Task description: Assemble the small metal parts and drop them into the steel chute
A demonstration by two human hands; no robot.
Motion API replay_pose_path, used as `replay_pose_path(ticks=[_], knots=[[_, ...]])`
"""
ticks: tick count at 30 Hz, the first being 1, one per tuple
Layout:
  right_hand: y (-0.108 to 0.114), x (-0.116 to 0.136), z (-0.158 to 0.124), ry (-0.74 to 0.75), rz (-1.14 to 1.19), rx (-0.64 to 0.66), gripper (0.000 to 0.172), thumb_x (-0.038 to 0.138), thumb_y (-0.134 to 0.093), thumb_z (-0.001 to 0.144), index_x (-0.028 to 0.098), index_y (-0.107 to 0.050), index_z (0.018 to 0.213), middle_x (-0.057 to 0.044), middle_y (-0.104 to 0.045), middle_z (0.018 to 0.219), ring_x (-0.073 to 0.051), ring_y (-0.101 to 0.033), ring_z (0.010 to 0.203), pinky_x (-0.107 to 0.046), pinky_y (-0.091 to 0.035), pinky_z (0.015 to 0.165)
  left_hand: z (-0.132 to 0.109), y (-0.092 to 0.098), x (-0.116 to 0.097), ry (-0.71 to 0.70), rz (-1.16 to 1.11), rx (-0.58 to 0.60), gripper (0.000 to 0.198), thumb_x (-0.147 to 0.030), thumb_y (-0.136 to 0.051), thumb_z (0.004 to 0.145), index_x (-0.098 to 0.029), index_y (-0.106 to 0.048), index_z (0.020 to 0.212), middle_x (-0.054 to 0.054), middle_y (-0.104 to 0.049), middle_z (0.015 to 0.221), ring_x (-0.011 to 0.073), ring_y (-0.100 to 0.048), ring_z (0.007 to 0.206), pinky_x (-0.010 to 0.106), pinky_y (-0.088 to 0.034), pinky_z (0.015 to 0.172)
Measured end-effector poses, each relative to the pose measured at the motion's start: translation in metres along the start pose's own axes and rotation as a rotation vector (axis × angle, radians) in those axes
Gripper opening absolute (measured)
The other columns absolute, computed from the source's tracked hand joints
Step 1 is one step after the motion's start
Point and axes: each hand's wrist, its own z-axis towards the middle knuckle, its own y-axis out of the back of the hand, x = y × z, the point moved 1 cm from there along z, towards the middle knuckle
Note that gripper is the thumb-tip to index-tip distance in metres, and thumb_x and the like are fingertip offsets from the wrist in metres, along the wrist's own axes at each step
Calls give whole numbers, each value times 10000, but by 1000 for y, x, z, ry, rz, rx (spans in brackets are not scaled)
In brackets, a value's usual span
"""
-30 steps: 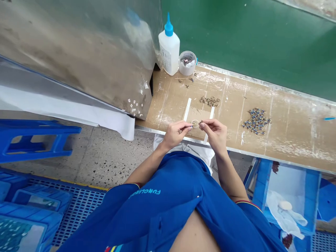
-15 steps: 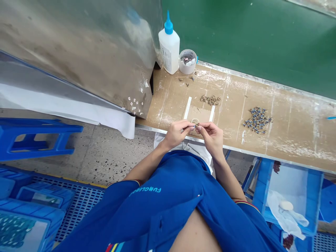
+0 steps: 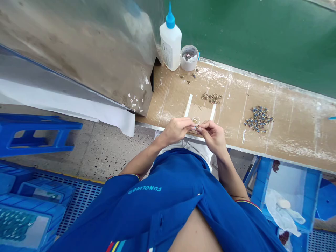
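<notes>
My left hand [image 3: 176,130] and my right hand [image 3: 213,136] meet above the front edge of a cardboard-covered bench [image 3: 168,101]. Their fingertips pinch a tiny metal part [image 3: 196,129], mostly hidden by the fingers. Just beyond them, a small round ring [image 3: 195,120] lies on a cardboard pad [image 3: 199,113] between two white strips. A pile of small brass fittings [image 3: 211,98] sits beyond the pad. To the right lies a heap of blue-and-metal small parts [image 3: 258,119].
A white glue bottle with a blue nozzle [image 3: 170,40] and a small plastic cup [image 3: 189,57] stand at the bench's back, before a green panel [image 3: 257,38]. A dented metal sheet [image 3: 78,45] rises at left. Blue stools and crates sit on the floor below.
My hands have drawn closer together, now pinching the tiny part at their fingertips. The view has shifted slightly, with the bench sitting a little higher in the frame.
</notes>
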Motion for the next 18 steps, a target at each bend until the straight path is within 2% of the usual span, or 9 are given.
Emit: replay_pose_path(ticks=[3,8,12,15,18], knots=[[-1,4,-3,30,-18,22,285,487,-705,874,223,-647,783,-6,-679,735,-141,-639,643,-285,-548,612,-1,4,-7,-20,18,16,268,-240,-490,993,-163,-707,855,46,-699,788,147,-644,716,247,-488,683],[-5,8,-11,87,-21,-29,238,414,-673,908,230,-613,770,5,-646,701,-138,-609,617,-282,-506,589,-1,10,-18,-30,13,43,276,-210,-477,988,-154,-695,828,34,-680,741,138,-631,675,244,-481,661],[-7,10,-13,85,15,-54,240,434,-692,898,234,-636,778,-3,-676,722,-153,-647,653,-293,-535,604,3,13,-21,2,-38,92,252,-208,-508,979,-167,-720,849,25,-688,729,137,-640,678,245,-497,687],[-6,9,-12,39,65,-91,254,476,-729,869,236,-663,820,-14,-717,781,-167,-692,708,-309,-582,652,5,13,-21,44,-71,67,221,-223,-540,979,-165,-741,908,27,-711,769,132,-644,689,240,-497,696],[-5,8,-11,25,94,-126,287,516,-733,860,235,-673,852,-16,-727,797,-164,-702,710,-316,-599,676,7,11,-21,53,-70,20,236,-259,-555,987,-152,-734,875,30,-706,762,126,-627,676,231,-475,667]])
